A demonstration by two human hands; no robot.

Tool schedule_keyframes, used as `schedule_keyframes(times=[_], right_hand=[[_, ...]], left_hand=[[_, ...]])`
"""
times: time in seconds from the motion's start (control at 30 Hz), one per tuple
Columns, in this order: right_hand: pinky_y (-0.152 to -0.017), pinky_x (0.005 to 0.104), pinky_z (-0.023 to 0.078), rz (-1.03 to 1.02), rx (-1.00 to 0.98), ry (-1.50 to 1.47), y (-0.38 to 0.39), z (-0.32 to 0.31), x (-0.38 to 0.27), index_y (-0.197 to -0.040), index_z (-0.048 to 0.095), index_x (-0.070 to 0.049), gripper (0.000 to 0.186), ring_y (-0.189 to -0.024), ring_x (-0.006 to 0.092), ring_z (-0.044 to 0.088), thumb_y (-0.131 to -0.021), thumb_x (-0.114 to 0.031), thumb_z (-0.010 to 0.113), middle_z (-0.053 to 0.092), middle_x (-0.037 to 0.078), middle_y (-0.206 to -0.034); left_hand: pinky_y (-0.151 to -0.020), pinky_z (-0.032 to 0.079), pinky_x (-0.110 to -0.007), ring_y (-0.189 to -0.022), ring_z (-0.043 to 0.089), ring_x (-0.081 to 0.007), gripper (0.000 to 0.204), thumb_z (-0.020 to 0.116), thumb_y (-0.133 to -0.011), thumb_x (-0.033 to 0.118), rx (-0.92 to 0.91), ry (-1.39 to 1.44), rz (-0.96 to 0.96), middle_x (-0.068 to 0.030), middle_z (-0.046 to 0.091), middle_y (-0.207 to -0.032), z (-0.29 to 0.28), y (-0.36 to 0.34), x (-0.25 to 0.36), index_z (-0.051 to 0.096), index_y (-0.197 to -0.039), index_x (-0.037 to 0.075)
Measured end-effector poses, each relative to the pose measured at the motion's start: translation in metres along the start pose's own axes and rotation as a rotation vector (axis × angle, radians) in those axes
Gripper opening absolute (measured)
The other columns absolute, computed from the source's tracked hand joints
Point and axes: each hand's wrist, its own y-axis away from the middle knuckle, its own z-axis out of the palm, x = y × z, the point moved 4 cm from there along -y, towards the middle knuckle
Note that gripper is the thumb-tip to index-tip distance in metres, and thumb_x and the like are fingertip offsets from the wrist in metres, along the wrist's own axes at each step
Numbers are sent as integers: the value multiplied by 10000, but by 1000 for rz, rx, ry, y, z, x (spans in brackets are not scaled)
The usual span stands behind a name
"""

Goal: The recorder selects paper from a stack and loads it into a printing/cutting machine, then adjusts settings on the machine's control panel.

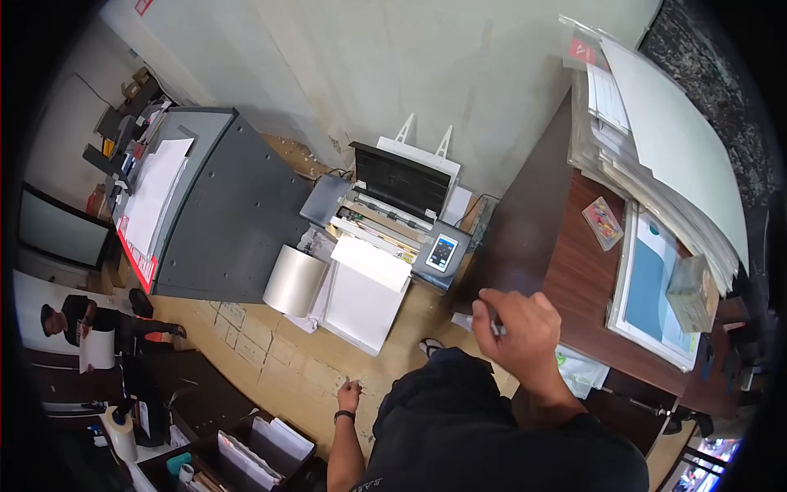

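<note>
My right hand (525, 332) is raised beside the wooden desk, its fingers curled round a small greyish thing that I cannot make out. Lower down, my left hand (350, 397) hangs over the floor with its fingers drawn together; whatever they hold is too small to name. Ahead of me stands a grey printer (332, 201) with its black lid (403, 182) raised and its inner rail showing. A lit touch panel (443, 252) is on its right side. White paper (365, 307) lies on the front tray. Neither hand touches the printer.
Left of the printer are a large pale roll (295, 280) and a dark grey cabinet (234, 209). The wooden desk (574, 266) at right bears stacked sheets (664, 156), a card pack (603, 223) and a clear box (693, 293). Another person (82, 316) stands far left holding white paper.
</note>
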Motion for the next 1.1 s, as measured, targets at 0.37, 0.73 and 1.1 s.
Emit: schedule_keyframes(times=[0.37,0.73,1.1], right_hand=[[-483,285,338,-5,-178,-280,-3,-13,-1,-953,702,-55,257,-484,130,492,-766,-198,804,539,-24,-614],[-483,265,379,155,-229,-620,-9,-18,15,-977,710,-25,267,-473,132,529,-753,-137,803,575,3,-597],[-511,275,394,178,-228,-582,-8,-19,10,-974,699,-50,237,-482,107,560,-766,-96,802,613,-5,-611]], left_hand=[[-795,541,-358,-847,714,-267,385,609,-943,280,-73,-280,-91,-188,742,-933,28,36,-8,700,-1080,-68],[-852,542,-375,-932,717,-303,411,616,-929,330,-86,-292,4,-215,737,-970,47,-30,46,706,-1061,-49],[-846,543,-381,-917,716,-311,374,639,-917,324,28,-248,189,-200,738,-960,77,-26,83,718,-1057,-14]])
